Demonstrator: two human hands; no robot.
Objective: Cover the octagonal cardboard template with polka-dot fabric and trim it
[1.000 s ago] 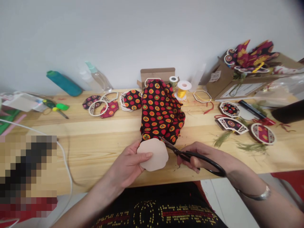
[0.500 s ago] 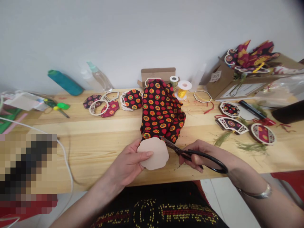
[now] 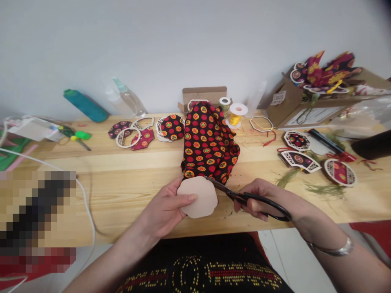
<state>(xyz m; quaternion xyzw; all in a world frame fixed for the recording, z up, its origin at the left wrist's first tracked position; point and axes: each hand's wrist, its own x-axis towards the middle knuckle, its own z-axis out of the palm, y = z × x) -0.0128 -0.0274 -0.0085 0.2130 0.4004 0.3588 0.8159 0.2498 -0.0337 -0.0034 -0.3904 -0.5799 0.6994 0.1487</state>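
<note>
My left hand (image 3: 172, 205) grips a pale, scallop-edged card piece (image 3: 200, 199), thumb on top and fingers beneath. Black fabric (image 3: 207, 142) with red dots and orange flowers stretches away from the card's far edge towards the back of the table. Black-handled scissors (image 3: 244, 198) are in my right hand (image 3: 256, 199), with the fingers through and around the handles. Their blades lie along the card's upper right edge, against the fabric, and look nearly closed. The blade tips are partly hidden at the border between card and fabric.
Left of the fabric lie patterned discs (image 3: 171, 127) and wooden frames (image 3: 128, 137). Behind stand a yellow thread spool (image 3: 235, 116), a teal thread cone (image 3: 85, 106) and a clear spray bottle (image 3: 130, 99). A cardboard box (image 3: 293, 97) and finished ornaments (image 3: 339, 172) are on the right.
The scissor blades have come closer together along the card's edge, and my right fingers have drawn in around the handles. My left hand keeps the card in the same place.
</note>
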